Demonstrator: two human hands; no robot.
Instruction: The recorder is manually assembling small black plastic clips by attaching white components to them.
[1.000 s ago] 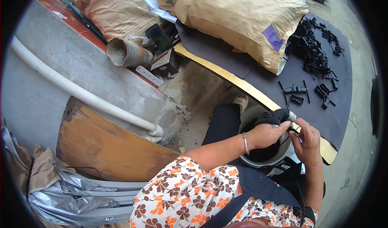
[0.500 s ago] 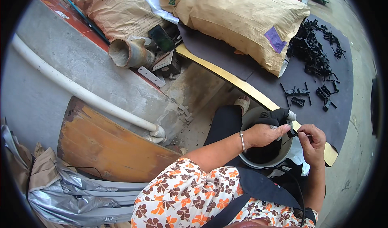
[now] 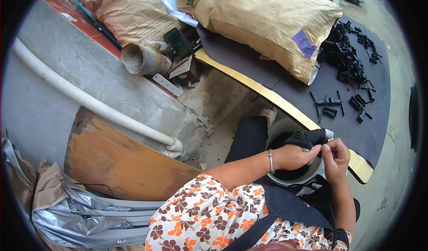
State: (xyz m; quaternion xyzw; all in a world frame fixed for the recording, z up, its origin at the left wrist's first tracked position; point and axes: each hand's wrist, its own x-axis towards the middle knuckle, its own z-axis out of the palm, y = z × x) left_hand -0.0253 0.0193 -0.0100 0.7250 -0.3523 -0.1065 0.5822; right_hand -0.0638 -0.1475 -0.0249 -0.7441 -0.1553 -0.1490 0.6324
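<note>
My left hand reaches over the bucket, closed, with a black glove covering on its fingers and a whitish wrapped fingertip. Its thumb presses against a small black plastic part, which the fingers mostly hide. Close against it, my right hand is bare, thumb and forefinger pinched together at the left thumb's tip. Whatever sits in that pinch is too small and covered to make out. Beneath both hands stands a grey bucket with a dark inside. Several small black plastic parts lie on the dark tabletop just beyond my hands.
A dark table with a yellow edge curves past my hands. On it rest a large brown paper sack and a heap of black plastic parts. Leftward are a rusty pipe piece, a white pipe and a wooden board.
My right hand has shifted slightly left, bringing its fingertips against my left thumb. The black part that showed between the hands is now mostly covered. My left hand has turned a little.
</note>
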